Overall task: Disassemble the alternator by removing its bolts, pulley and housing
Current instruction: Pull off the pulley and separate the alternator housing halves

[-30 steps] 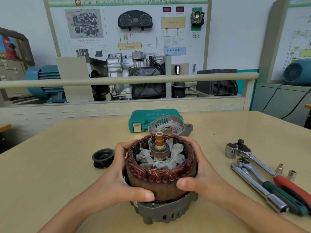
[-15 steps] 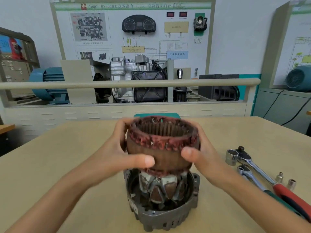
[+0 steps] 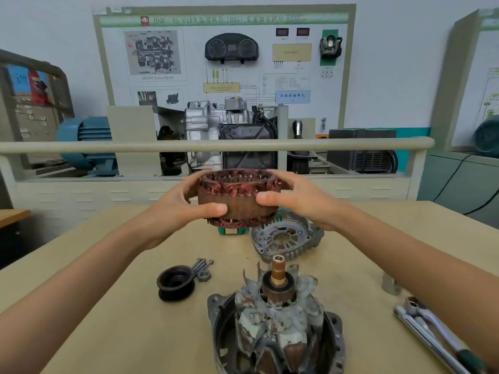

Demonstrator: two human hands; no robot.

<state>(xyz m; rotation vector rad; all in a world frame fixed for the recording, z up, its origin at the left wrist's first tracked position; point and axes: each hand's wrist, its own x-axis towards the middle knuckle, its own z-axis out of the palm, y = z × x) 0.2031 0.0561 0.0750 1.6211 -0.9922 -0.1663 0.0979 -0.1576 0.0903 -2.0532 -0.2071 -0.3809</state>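
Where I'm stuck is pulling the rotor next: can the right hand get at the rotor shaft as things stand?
Probably not yet. The right hand and left hand both grip the stator, held in the air. The rotor shaft itself stands uncovered in the housing, so once the stator is set down the way looks free.

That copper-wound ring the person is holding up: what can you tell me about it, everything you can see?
The copper-wound ring is a short, hollow cylinder with a dull brown band around its outside and reddish copper wire looped in bundles along its top and bottom edges. Thin slots line its inner wall. It is held level in the air above the table, touching nothing else. The left hand and right hand have it in their grip from opposite sides, thumbs on the near face.
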